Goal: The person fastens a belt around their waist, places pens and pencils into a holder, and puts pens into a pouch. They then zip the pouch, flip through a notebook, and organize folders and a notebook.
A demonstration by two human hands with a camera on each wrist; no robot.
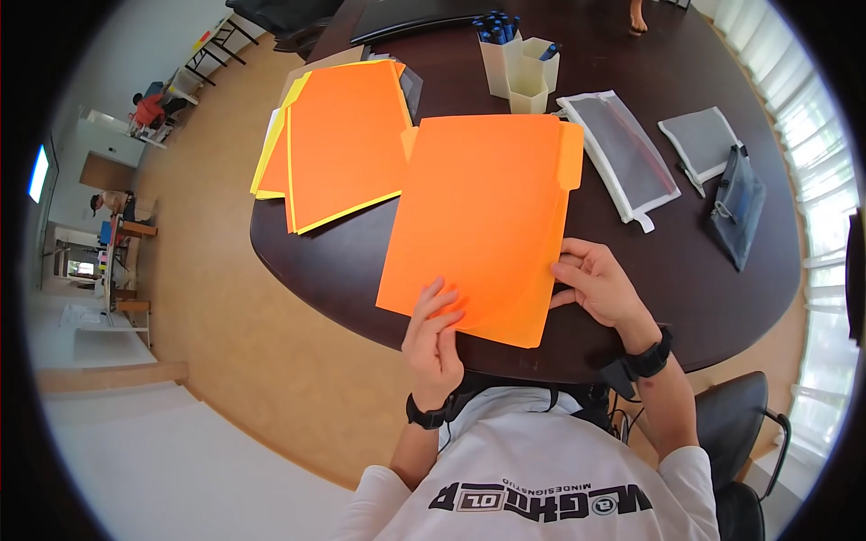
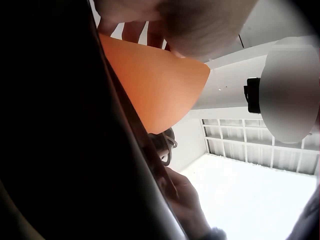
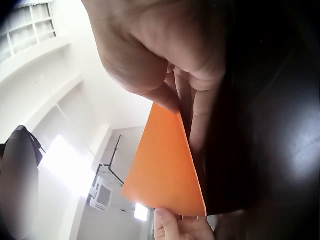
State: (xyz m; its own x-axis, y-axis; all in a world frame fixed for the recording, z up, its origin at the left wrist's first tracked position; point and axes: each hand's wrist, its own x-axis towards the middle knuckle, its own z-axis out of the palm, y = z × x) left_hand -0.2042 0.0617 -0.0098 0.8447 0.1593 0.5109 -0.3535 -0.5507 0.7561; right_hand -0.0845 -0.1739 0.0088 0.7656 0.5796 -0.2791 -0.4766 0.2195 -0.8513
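Note:
An orange file folder (image 1: pixel 478 216) with a side tab (image 1: pixel 570 155) lies slantwise over the table's front, its near end at the edge. My left hand (image 1: pixel 433 338) holds the lower left corner, fingers spread on the top face. The thumb of that hand (image 3: pixel 172 225) shows against the folder's edge in the right wrist view. My right hand (image 1: pixel 595 281) pinches the right edge between thumb and fingers. From below, the left wrist view shows the folder (image 2: pixel 155 75) bent in a curve. Left of it sits a pile of orange and yellow folders (image 1: pixel 347 135), partly overlapped by the held one.
Pale hexagonal pen holders (image 1: pixel 523 77) with blue-capped pens stand at the back of the dark table (image 1: pixel 433 72). On the right lie a white-edged mesh pouch (image 1: pixel 622 153), a smaller grey pouch (image 1: pixel 704 140) and a dark pouch (image 1: pixel 738 207). A black chair (image 1: pixel 735 419) stands at the near right.

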